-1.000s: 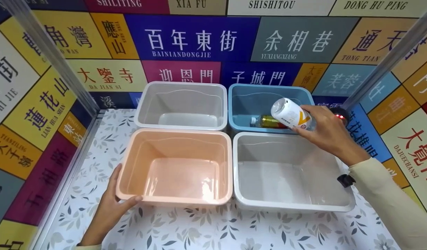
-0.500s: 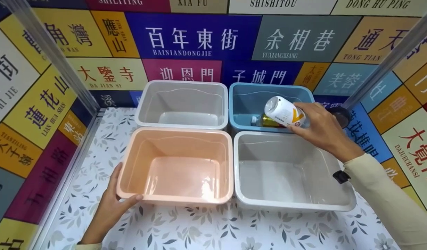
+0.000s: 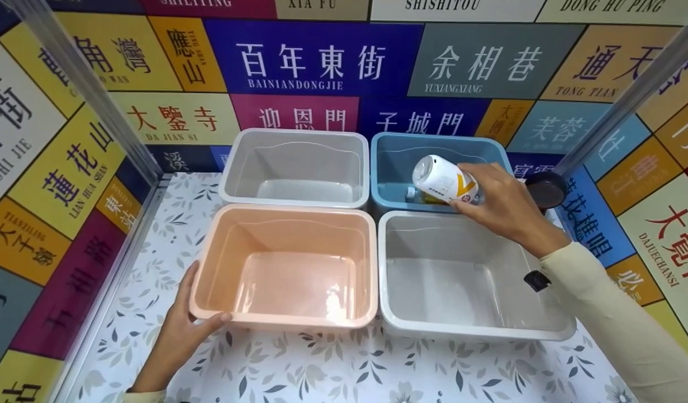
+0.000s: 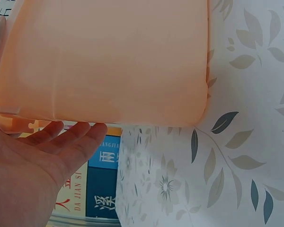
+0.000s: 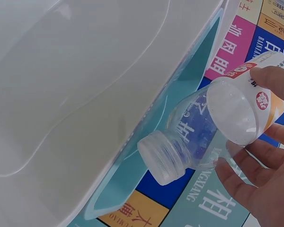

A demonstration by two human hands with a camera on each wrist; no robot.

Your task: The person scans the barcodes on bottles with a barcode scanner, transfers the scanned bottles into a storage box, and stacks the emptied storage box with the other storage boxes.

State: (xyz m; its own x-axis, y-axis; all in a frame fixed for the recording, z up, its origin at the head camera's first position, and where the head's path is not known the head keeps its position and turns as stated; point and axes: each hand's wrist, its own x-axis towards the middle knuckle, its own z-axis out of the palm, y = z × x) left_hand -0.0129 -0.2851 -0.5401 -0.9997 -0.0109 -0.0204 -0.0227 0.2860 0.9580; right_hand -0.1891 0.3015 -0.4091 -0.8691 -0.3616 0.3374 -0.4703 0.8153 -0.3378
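Observation:
My right hand point(image 3: 503, 210) grips a clear plastic bottle point(image 3: 441, 179) with a white and orange label. It holds the bottle tilted over the blue bin point(image 3: 441, 137), base toward the upper left. In the right wrist view the bottle's white cap point(image 5: 162, 158) is on and the clear body looks empty. Below it, partly covered, another bottle point(image 3: 412, 194) lies inside the blue bin. My left hand point(image 3: 178, 333) holds the near left corner of the peach plastic bin point(image 3: 299, 321), thumb over the rim. In the left wrist view its fingers point(image 4: 87, 142) lie against the outside.
A light grey bin point(image 3: 302, 133) stands at the back left. Another grey bin point(image 3: 467, 329) is at the front right, under my right forearm. The bins sit close together on a leaf-patterned cloth point(image 3: 299, 369). Sign-covered walls point(image 3: 316, 61) enclose the back and sides.
My right hand has moved left with the bottle, farther over the blue bin, covering more of the bottle inside. My left hand stays on the peach bin.

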